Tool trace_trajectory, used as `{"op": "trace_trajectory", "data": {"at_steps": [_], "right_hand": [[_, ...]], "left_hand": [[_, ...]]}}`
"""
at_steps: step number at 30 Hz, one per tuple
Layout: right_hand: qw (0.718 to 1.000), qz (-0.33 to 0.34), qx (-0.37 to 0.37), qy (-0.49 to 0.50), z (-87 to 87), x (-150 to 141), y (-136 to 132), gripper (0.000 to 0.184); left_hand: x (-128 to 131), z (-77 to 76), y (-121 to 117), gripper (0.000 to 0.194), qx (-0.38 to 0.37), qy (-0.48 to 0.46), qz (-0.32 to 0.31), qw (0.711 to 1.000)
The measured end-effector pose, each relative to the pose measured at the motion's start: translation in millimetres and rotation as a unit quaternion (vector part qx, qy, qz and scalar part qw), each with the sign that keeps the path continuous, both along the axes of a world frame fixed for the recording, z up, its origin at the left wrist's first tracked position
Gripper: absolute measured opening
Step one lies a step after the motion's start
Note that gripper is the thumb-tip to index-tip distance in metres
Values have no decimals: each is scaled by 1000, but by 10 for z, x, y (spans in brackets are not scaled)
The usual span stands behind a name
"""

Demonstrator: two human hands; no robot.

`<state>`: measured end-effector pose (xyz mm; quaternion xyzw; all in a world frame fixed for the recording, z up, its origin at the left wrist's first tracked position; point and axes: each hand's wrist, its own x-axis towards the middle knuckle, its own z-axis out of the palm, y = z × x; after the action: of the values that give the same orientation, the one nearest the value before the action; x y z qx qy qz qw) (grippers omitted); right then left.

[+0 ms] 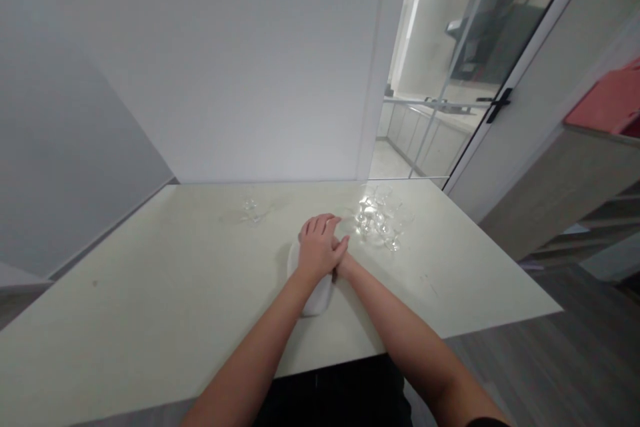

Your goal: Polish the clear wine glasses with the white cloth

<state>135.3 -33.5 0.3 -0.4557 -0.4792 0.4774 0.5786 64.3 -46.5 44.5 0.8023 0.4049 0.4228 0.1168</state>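
A smooth white object with rounded edges (316,300) lies on the table near its front middle; its kind cannot be told, since my hands cover much of it. My left hand (320,243) rests over its far part, fingers stretched forward and thumb out to the right. Underneath and to the right is my right hand (343,263), crossed by the left, its fingers mostly hidden. Just beyond, to the right, several clear, shiny, transparent pieces (377,217) lie in a loose heap. A few similar clear pieces (253,210) lie farther left.
The pale table (150,293) ends against a white wall panel (270,67) at the back. Right of it stands a glass-paned door with a black handle (495,105). A shelf unit (560,180) with a red item (607,100) on top is at the far right.
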Motion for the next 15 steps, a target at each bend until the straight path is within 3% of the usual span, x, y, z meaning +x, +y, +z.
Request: {"op": "trace_trajectory", "data": {"at_steps": [2,3,6,9,12,15], "right_hand": [[998,-16,-30,50,-64,56,30,59],[990,-33,-70,119,-90,84,50,57],[966,-25,-91,240,-138,129,104,50],[963,4,-73,260,-143,110,114,49],[966,46,-77,243,-129,75,87,53],[966,69,-82,234,-118,60,62,53]], "left_hand": [[-158,-53,40,45,21,16,54,998],[-211,-86,67,46,15,23,70,997],[-266,-189,154,42,-31,41,85,995],[-242,-287,241,46,-62,-4,103,993],[-237,-367,325,58,-106,-115,132,979],[-265,-378,365,39,-162,-186,120,962]]}}
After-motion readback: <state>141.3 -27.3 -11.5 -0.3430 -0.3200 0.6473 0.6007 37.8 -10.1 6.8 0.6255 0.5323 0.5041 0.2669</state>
